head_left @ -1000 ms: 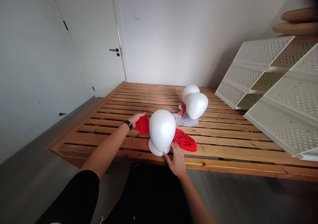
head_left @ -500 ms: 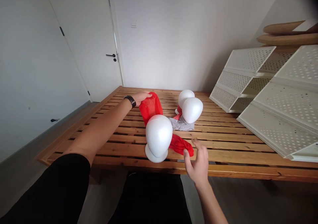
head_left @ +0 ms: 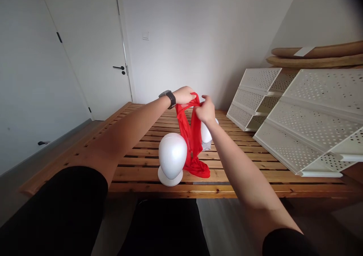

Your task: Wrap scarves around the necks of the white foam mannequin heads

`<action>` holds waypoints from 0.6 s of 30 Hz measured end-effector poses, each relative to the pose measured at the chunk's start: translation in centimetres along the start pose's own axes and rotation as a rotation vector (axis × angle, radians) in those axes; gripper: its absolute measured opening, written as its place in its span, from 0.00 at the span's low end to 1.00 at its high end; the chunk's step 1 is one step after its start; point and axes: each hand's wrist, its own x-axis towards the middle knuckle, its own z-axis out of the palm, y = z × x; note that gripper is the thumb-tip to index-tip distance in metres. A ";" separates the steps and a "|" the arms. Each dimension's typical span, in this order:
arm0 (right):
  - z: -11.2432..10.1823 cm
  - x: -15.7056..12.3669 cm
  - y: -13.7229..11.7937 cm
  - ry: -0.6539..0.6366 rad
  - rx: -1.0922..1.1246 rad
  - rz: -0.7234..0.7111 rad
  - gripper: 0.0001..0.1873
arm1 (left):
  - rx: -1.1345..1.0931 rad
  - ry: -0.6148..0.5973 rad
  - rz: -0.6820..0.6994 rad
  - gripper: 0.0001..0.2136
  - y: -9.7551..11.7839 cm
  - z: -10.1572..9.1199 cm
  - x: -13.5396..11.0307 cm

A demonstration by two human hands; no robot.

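In the head view, the left hand, a black watch on its wrist, is curled closed over the top edge of a red sheer cloth, lifting it above a slatted wooden tabletop. The right hand is just beside it at about 3 o'clock, pinching the same edge between its thumb and fingers. From the hands, the cloth hangs in two long strands and gathers in a bunch on the slats. A white foam head on a round base stands at about 9 o'clock from the hanging cloth, nearly touching it. A second foam head, partly hidden behind the right forearm, stands at about 2 o'clock from the first, with a grey cloth at its foot. White perforated shelf panels lean at the tabletop's far right, and a white door stands at about 10 o'clock.
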 end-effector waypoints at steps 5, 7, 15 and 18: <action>-3.5 1.4 -0.7 -0.212 0.073 -0.026 0.10 | 0.426 -0.209 -0.020 0.13 2.4 -1.1 -1.5; -4.6 1.5 -1.3 -0.347 0.094 -0.012 0.09 | 0.533 -0.252 -0.050 0.10 3.3 -1.1 -1.8; -8.3 1.4 -3.6 -0.702 0.413 -0.079 0.26 | 0.046 -0.252 0.067 0.06 10.3 -2.3 0.5; -11.4 2.8 -6.6 -0.580 0.490 -0.074 0.24 | -0.034 -0.218 0.096 0.11 15.9 -3.7 1.6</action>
